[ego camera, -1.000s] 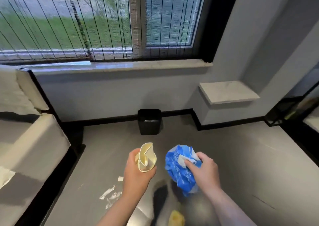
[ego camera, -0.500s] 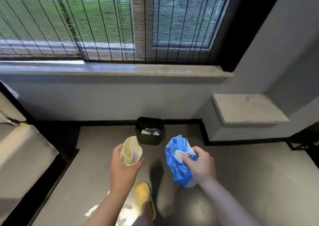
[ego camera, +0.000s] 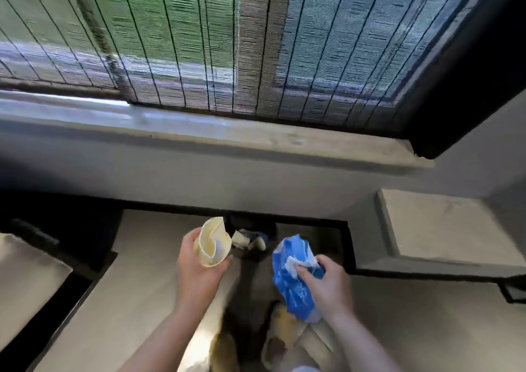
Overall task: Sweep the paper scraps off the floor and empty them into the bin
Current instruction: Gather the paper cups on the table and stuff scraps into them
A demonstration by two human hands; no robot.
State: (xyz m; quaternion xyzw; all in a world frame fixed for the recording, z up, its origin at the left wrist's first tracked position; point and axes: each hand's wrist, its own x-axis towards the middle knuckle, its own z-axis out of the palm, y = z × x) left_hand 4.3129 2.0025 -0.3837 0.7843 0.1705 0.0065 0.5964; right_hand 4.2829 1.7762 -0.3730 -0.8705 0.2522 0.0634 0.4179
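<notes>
You had stepped up until the black bin (ego camera: 252,239) sat just beyond both grips, left hand (ego camera: 199,272) clasping the crumpled cream paper cup (ego camera: 213,242), right hand (ego camera: 327,286) pinching the blue wrapper (ego camera: 290,280), ready to drop.

Left hand (ego camera: 199,269) grips a crumpled cream paper cup (ego camera: 213,242), right hand (ego camera: 327,285) holds a crumpled blue wrapper (ego camera: 293,283) with a white scrap (ego camera: 293,263) pinched against it, both above the floor (ego camera: 128,300) near a black bin (ego camera: 253,238) below the windowsill (ego camera: 256,135).
</notes>
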